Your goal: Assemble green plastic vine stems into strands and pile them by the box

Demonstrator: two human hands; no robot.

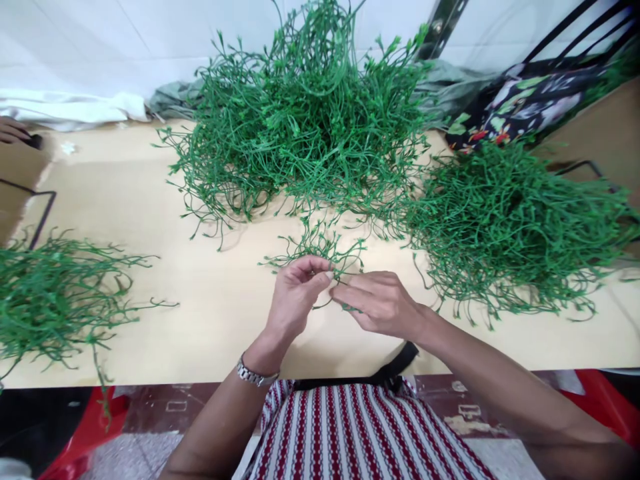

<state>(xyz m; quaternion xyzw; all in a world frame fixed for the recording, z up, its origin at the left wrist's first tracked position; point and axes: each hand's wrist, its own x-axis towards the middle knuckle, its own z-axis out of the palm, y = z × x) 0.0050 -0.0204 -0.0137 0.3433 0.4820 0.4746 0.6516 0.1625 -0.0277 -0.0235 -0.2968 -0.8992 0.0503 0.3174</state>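
Note:
My left hand (297, 290), with a metal watch (255, 373) on the wrist, pinches thin green stems between thumb and forefinger. Beside it my right hand (383, 303) has its fingers closed on a green stem, close to the left thumb tip. The two hands almost meet above the table. Just beyond them lies a small spray of green stems (320, 243) with little forked tips, partly hidden by the left hand. The stems look like artificial greenery, but I cannot tell for certain.
A tall heap of green stems (320, 127) stands at the back of the table (210, 333). More piles lie at right (510, 227) and left (55, 300). A flowered dark cloth (525, 110) is behind the right pile. Another person's hand (13, 130) shows at far left.

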